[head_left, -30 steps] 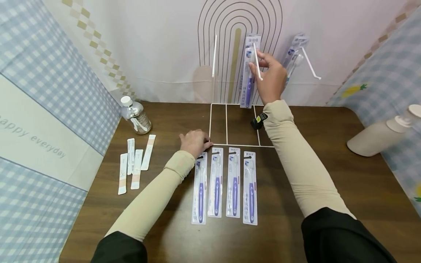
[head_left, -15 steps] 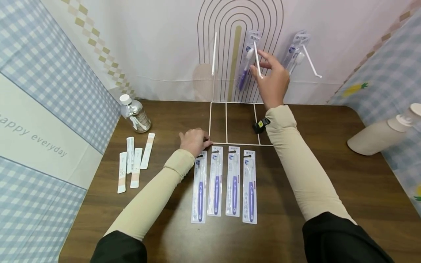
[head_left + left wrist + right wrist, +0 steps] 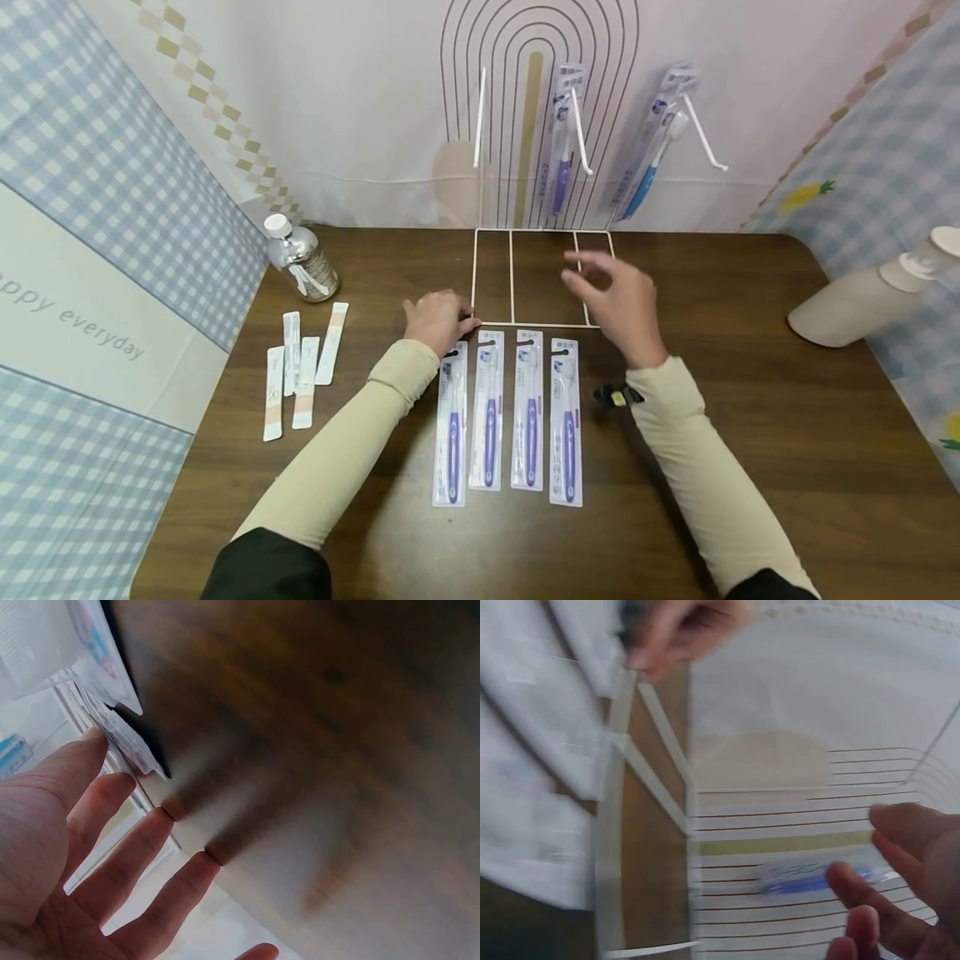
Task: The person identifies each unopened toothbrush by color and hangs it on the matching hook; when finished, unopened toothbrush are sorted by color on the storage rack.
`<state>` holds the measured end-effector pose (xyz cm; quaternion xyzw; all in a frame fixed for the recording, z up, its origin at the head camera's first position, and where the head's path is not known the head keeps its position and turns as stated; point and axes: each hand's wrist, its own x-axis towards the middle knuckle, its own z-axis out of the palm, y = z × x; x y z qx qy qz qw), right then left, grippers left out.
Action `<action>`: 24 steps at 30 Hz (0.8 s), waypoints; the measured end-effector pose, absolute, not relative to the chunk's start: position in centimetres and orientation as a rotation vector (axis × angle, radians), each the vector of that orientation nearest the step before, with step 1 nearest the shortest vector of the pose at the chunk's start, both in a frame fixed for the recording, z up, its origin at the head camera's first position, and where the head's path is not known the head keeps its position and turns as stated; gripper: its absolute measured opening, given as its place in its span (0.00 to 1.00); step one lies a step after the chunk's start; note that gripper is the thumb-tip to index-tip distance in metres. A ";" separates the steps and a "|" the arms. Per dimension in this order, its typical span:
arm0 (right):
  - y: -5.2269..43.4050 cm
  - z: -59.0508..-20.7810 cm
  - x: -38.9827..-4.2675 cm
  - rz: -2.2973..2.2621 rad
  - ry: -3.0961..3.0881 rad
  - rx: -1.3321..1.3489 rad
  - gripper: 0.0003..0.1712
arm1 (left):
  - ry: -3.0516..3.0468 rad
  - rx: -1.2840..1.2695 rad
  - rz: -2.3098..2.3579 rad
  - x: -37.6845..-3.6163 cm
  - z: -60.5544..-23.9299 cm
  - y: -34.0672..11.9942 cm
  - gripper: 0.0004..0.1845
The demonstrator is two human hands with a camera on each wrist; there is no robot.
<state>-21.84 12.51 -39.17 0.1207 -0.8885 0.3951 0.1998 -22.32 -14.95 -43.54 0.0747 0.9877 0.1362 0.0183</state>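
Note:
My left hand (image 3: 437, 321) holds the front left corner of a white wire display rack (image 3: 512, 275), its thumb and fingertips at the wire. Over the right part of the rack's base is my right hand (image 3: 617, 304), fingers loosely bent, nothing between them. A packaged purple toothbrush (image 3: 561, 179) hangs on the middle hook (image 3: 581, 133); a packaged blue toothbrush (image 3: 643, 187) hangs on the right hook (image 3: 703, 133). The left hook (image 3: 479, 117) carries nothing. In front of the rack, several packaged purple toothbrushes (image 3: 529, 425) lie side by side on the table.
Several narrow paper sachets (image 3: 305, 383) lie at the left on the wooden table (image 3: 720, 292). Behind them stands a clear bottle with a white cap (image 3: 303, 262). A beige bottle (image 3: 855, 308) stands at the right. Patterned cloth (image 3: 360, 108) hangs behind and on both sides.
My right hand has let go of the packaged purple toothbrush on the middle hook and drawn back, down toward me. The left hand stays at the rack's corner.

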 end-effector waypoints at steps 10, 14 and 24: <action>13.7 -44.7 -16.3 1.156 -2.859 0.269 0.24 | 3.068 0.242 0.430 -22.4 -43.3 -15.0 0.12; 14.1 -45.3 -15.1 1.131 -2.959 0.223 0.29 | 3.061 0.243 0.434 -22.5 -43.3 -15.2 0.12; 14.4 -46.7 -14.1 1.129 -2.975 0.225 0.22 | 3.061 0.248 0.446 -22.4 -43.7 -15.2 0.12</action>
